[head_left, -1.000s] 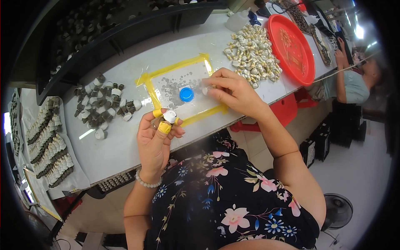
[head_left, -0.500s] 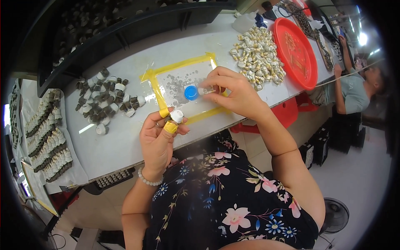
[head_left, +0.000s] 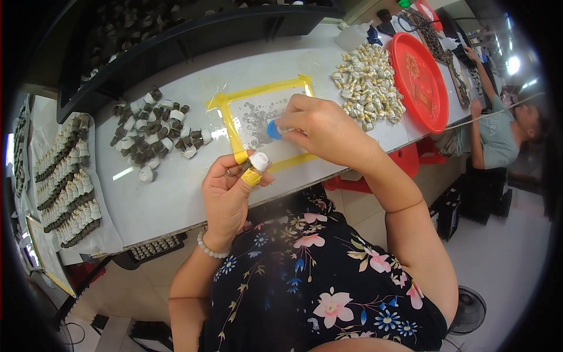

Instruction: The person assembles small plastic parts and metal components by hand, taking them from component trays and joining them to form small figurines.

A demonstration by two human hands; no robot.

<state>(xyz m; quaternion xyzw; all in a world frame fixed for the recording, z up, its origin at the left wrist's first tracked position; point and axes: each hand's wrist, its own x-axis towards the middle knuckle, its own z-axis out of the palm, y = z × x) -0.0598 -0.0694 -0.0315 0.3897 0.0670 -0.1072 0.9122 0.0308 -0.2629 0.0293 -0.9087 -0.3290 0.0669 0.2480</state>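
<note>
left hand (head_left: 229, 196) gripped small white cylindrical piece (head_left: 258, 161) | right hand (head_left: 319, 130) pinched round blue cap (head_left: 274, 129) over yellow-taped clear sheet (head_left: 258, 117) | round red plastic tray (head_left: 419, 79) held nothing visible

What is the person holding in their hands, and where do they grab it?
The left hand pinches a small white cap by its sides, between taped fingertips. The right hand touches the blue cap on the table; whether it grips anything cannot be told.
</note>
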